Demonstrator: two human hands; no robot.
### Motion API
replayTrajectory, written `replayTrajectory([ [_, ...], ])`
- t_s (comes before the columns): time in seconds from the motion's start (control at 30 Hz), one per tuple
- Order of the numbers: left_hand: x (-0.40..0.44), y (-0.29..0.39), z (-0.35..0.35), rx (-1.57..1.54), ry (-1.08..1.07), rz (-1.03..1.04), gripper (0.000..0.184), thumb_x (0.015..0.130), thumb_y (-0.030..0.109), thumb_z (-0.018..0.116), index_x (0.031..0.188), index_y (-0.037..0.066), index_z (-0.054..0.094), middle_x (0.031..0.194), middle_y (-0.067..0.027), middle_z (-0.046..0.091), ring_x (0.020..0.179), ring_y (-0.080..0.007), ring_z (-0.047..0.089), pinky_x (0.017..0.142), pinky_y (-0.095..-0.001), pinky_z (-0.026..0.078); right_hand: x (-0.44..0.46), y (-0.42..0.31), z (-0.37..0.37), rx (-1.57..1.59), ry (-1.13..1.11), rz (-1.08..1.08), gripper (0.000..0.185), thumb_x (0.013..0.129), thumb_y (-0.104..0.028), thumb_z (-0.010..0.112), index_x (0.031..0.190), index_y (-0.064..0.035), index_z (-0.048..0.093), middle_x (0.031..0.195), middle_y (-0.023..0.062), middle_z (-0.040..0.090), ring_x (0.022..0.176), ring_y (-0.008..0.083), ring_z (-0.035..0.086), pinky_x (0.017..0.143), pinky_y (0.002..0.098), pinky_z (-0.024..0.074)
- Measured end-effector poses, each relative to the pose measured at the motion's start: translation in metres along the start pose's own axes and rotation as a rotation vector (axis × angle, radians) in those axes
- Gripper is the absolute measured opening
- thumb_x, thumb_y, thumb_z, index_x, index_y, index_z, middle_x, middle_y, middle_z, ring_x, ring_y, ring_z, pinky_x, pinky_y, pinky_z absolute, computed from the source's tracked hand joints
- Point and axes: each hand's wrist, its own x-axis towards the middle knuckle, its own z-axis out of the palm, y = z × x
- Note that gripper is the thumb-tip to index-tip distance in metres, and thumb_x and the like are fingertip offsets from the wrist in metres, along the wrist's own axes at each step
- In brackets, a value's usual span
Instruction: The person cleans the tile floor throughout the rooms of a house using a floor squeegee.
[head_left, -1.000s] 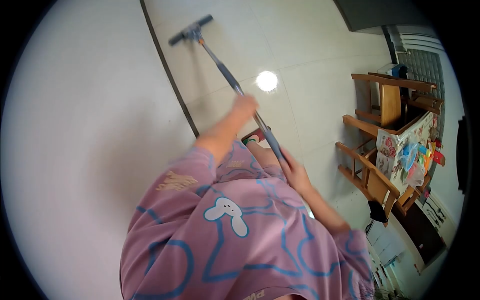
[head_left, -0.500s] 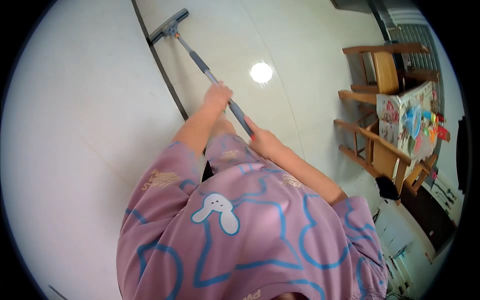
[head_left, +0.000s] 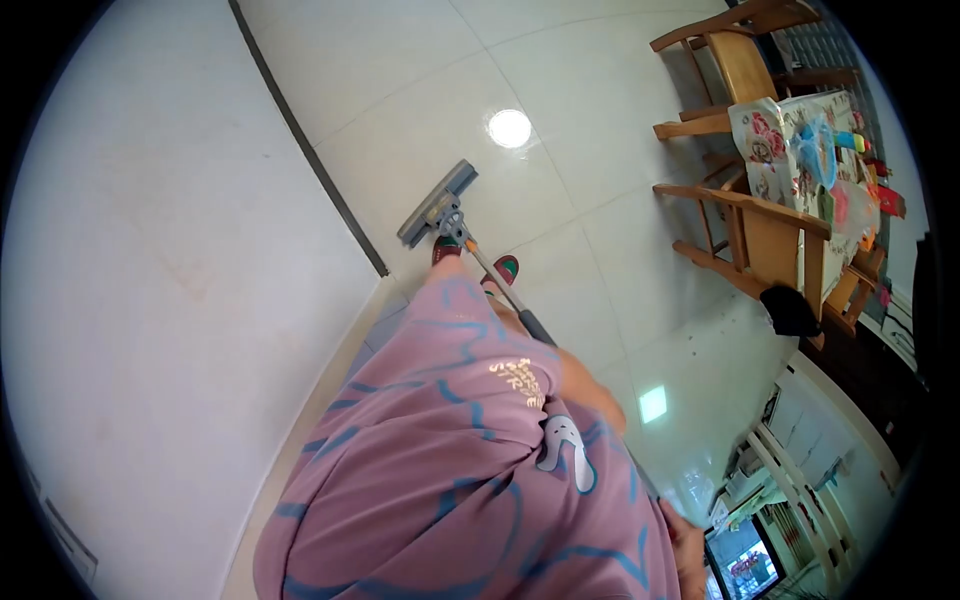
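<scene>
Slanting near the left edge of the floor [head_left: 590, 60], the mop [head_left: 438, 204] ran behind the left hand [head_left: 600, 402], toward the right hand [head_left: 686, 548]; whether fingers clamped it, I couldn't tell.

The glossy cream tiled floor [head_left: 400, 60] is brightly lit, with a round white glare spot [head_left: 510, 128] mirrored in it and a smaller greenish square reflection [head_left: 653, 404] lower down; the smooth pale wall [head_left: 170, 250] is more softly lit, straight lines are bent by wide-angle distortion, and the corners are swallowed by black
</scene>
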Motion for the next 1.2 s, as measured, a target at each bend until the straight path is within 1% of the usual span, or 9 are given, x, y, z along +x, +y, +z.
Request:
replayTrajectory([
  [0.2, -0.031, -0.095, 0.08, 0.053, 0.233, -0.011, 0.025, 0.069, 0.028, 0.069, 0.083, 0.007, 0.07, 0.086, -0.0139, 0.068, 0.081, -0.0332, 0.065, 0.067, -0.0456, 0.052, 0.056, -0.023, 0.071, 0.27, -0.081, -0.009, 0.056, 0.078, -0.013, 0.068, 0.132, -0.0145, 0.054, 0.092, 0.0132, 0.068, 0.08, 0.0184, 0.065, 0.074, 0.0303, 0.0501],
  [0.33, -0.147, -0.156, 0.054, 0.377, 0.646, -0.791, 0.012, 0.07, 0.019, 0.067, 0.078, 0.012, 0.071, 0.08, -0.0096, 0.068, 0.079, -0.0268, 0.067, 0.062, -0.0448, 0.048, 0.184, -0.078, 0.146, 0.597, -0.025, -0.208, 0.051, 0.088, -0.018, 0.062, 0.137, -0.014, 0.048, 0.096, 0.0054, 0.063, 0.081, 0.0109, 0.055, 0.078, 0.0259, 0.0462],
  [0.37, -0.183, -0.172, 0.045, 0.516, 0.701, -1.009, 0.008, 0.072, 0.015, 0.064, 0.076, 0.012, 0.07, 0.079, -0.0086, 0.067, 0.082, -0.0257, 0.066, 0.068, -0.0424, 0.047, 0.212, -0.133, 0.124, 0.397, -0.145, -0.088, 0.051, 0.088, -0.016, 0.063, 0.137, -0.0134, 0.048, 0.119, 0.0111, 0.062, 0.104, 0.0137, 0.059, 0.09, 0.027, 0.0446],
  [0.47, -0.304, -0.188, 0.018, 0.647, 1.134, -1.298, 0.012, 0.08, 0.01, 0.056, 0.084, 0.009, 0.068, 0.087, -0.0082, 0.065, 0.087, -0.0253, 0.064, 0.075, -0.0393, 0.047, 0.29, -0.247, 0.131, 0.495, -0.165, -0.375, 0.053, 0.09, -0.022, 0.06, 0.14, -0.021, 0.043, 0.065, -0.0012, 0.049, 0.043, 0.0069, 0.044, 0.037, 0.0251, 0.0361],
  [0.7, -0.439, -0.174, 0.041, 0.779, 1.003, -1.69, 0.03, 0.085, 0.02, 0.057, 0.115, 0.019, 0.06, 0.131, -0.0031, 0.054, 0.128, -0.0254, 0.046, 0.101, -0.0488, 0.035, 0.296, -0.416, 0.151, 0.371, -0.309, -0.476, 0.066, 0.084, -0.014, 0.055, 0.146, -0.0167, 0.031, 0.074, 0.0124, 0.059, 0.047, 0.0181, 0.055, 0.044, 0.0333, 0.0484],
  [0.8, -0.393, -0.143, 0.057, 0.631, 0.768, -1.716, 0.028, 0.085, 0.023, 0.058, 0.113, 0.02, 0.061, 0.129, -0.0011, 0.056, 0.129, -0.0212, 0.045, 0.104, -0.0482, 0.032, 0.285, -0.36, 0.171, 0.248, -0.313, -0.474, 0.071, 0.082, -0.01, 0.052, 0.148, -0.0183, 0.027, 0.08, 0.0162, 0.062, 0.054, 0.0219, 0.059, 0.045, 0.0343, 0.0492],
  [0.87, -0.346, -0.162, 0.088, 0.793, 0.793, -1.449, 0.015, 0.084, 0.017, 0.055, 0.097, 0.016, 0.063, 0.11, -0.0023, 0.061, 0.113, -0.0214, 0.054, 0.089, -0.0425, 0.046, 0.259, -0.289, 0.173, 0.232, -0.3, -0.52, 0.069, 0.08, -0.013, 0.053, 0.146, -0.0149, 0.03, 0.092, 0.0238, 0.064, 0.078, 0.036, 0.063, 0.07, 0.0412, 0.05],
  [0.93, -0.27, -0.137, 0.095, 0.692, 0.568, -1.395, 0.018, 0.085, 0.017, 0.055, 0.096, 0.021, 0.068, 0.106, 0.0019, 0.067, 0.113, -0.0162, 0.056, 0.098, -0.0455, 0.036, 0.238, -0.206, 0.183, 0.151, -0.343, -0.455, 0.072, 0.078, -0.014, 0.056, 0.145, -0.0178, 0.031, 0.096, 0.0241, 0.063, 0.087, 0.0373, 0.062, 0.078, 0.0419, 0.0478],
  [1.2, 0.068, -0.107, 0.193, 0.33, 0.376, -0.538, 0.01, 0.075, 0.023, 0.061, 0.081, 0.017, 0.067, 0.081, -0.0091, 0.067, 0.081, -0.0305, 0.065, 0.066, -0.044, 0.051, 0.061, 0.133, 0.17, 0.061, -0.263, -0.194, 0.067, 0.081, -0.011, 0.062, 0.141, -0.0294, 0.04, 0.073, 0.0172, 0.058, 0.067, 0.0313, 0.058, 0.069, 0.0374, 0.0486],
])
